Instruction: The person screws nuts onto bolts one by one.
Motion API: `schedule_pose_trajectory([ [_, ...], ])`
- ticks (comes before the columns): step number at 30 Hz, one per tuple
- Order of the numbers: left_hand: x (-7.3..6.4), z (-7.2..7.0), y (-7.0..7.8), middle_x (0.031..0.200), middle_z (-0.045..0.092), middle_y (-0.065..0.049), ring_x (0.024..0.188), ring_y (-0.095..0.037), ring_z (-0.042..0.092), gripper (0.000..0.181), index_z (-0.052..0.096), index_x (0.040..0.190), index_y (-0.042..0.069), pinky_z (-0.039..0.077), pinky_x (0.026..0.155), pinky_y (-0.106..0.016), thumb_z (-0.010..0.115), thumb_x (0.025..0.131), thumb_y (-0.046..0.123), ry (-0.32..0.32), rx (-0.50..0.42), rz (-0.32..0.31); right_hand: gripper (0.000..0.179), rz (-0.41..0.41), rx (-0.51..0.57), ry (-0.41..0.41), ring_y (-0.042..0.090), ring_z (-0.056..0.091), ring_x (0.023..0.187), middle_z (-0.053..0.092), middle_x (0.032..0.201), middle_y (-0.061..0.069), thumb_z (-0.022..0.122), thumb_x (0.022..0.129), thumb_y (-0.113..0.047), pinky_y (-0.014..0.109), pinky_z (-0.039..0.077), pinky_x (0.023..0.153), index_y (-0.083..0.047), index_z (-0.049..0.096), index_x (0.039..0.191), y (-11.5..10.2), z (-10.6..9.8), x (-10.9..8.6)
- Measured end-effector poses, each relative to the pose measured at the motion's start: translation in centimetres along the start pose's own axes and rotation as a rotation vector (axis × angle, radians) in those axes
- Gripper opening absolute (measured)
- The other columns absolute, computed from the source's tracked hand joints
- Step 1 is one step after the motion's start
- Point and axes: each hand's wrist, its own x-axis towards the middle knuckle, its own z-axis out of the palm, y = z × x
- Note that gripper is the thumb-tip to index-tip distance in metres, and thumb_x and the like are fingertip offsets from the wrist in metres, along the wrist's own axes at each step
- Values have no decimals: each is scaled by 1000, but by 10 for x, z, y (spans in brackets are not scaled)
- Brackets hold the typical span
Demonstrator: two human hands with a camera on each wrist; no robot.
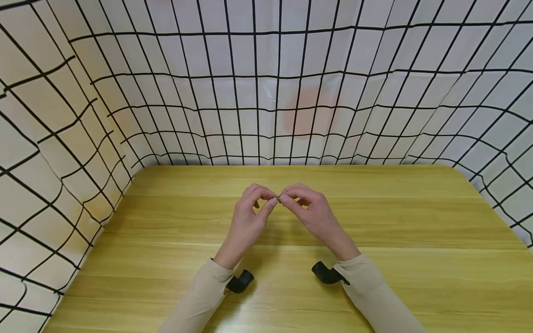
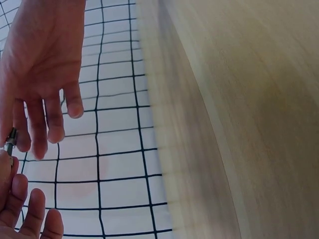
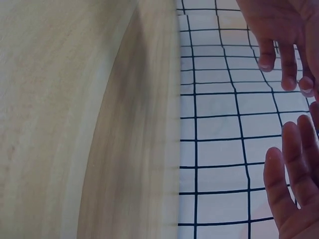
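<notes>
Above the wooden table, both hands meet fingertip to fingertip at a small bolt-like metal piece [image 1: 276, 198]. My left hand [image 1: 249, 213] pinches its left end between thumb and index finger. From the other side, the thumb and index finger of my right hand [image 1: 313, 213] pinch the right end. In the left wrist view the metal piece [image 2: 10, 141] shows a silvery shaft with a darker end, mostly covered by fingers. The other fingers of both hands spread loosely. In the right wrist view the pinching tips lie at the frame edge, and the piece cannot be made out.
The wooden table [image 1: 175, 222] lies beneath both forearms. A black grid net [image 1: 266, 109] over white sheeting rises behind the table and along both sides. Black curved attachments [image 1: 241, 281] stick out from beige sleeves [image 1: 372, 286] at the wrists.
</notes>
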Motion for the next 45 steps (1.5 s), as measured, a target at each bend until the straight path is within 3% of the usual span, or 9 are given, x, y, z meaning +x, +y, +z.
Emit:
schedule_pose_trajectory([
  [6,0,0,1,95,60,5,94,-15,53,5,68,96,10,39,75,-42,67,93,5,1,2,-7,15,47,-4,-16,19,59,94,66,108,8,65,95,-6,40,48,77,-4,67,110,-1,-1,0],
  [9,0,-1,1,96,60,4,94,-24,54,6,68,96,10,39,75,-44,67,93,5,6,-9,-6,24,16,9,-24,24,60,96,63,113,11,68,91,-1,40,51,77,-1,63,114,-2,-3,1],
  [13,1,-1,1,96,60,3,94,-26,53,6,68,96,10,39,74,-45,67,93,5,11,-11,-12,23,-57,18,-28,27,60,95,61,112,13,70,88,5,36,52,75,3,62,110,-3,-3,2],
  [17,0,-1,1,97,60,3,94,-26,53,4,67,96,9,39,75,-44,67,93,6,5,-12,-21,17,-77,6,-17,23,60,94,60,110,14,68,89,6,35,52,75,4,63,105,-3,-2,2],
  [20,0,-1,1,97,60,3,94,-26,53,3,67,96,7,39,75,-44,67,94,8,0,-14,-26,16,-70,-4,-13,21,59,94,61,109,14,67,90,6,35,52,76,4,63,105,-1,-2,2],
  [28,1,-2,1,97,60,5,93,-14,52,3,68,97,11,40,75,-44,66,94,10,-1,-15,-30,14,-33,22,-11,18,59,94,64,107,4,66,94,-2,38,51,77,-7,66,107,30,2,2],
  [33,0,-1,2,97,60,6,94,-11,52,4,68,97,11,39,75,-43,66,95,11,-6,-25,-30,6,-17,27,-6,16,60,87,66,97,-4,64,97,-12,38,49,75,-12,68,102,33,3,1],
  [39,0,0,3,97,60,5,94,-12,53,4,69,97,11,38,76,-41,66,94,12,-5,-40,-26,11,20,27,-7,24,61,85,67,91,-6,63,98,-20,40,49,75,-12,70,99,33,3,0],
  [45,0,1,1,97,62,2,93,-19,54,4,69,97,10,38,75,-45,67,94,11,8,-61,-24,13,45,9,-20,16,61,91,67,101,-5,63,99,-22,39,49,77,-15,68,108,34,1,1],
])
